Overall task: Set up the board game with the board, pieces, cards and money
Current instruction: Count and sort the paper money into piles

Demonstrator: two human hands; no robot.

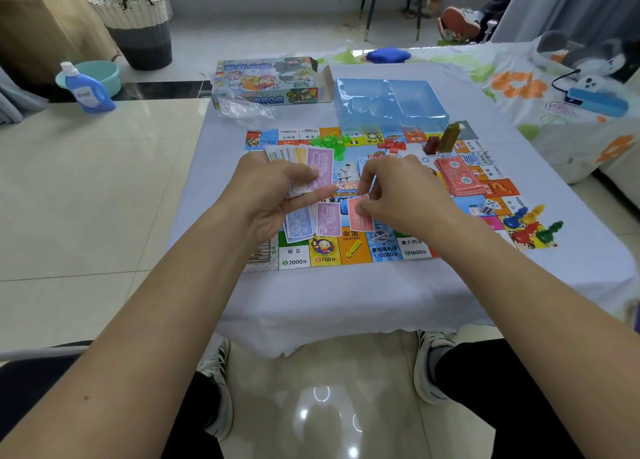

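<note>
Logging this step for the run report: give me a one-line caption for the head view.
Left hand holds fanned play money while right hand lays a red note on the game board.

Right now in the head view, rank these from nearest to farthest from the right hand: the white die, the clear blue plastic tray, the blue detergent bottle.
1. White die: on the board, just right of the right hand.
2. Clear blue plastic tray: beyond the board's far edge.
3. Blue detergent bottle: on the floor, far left.
</note>
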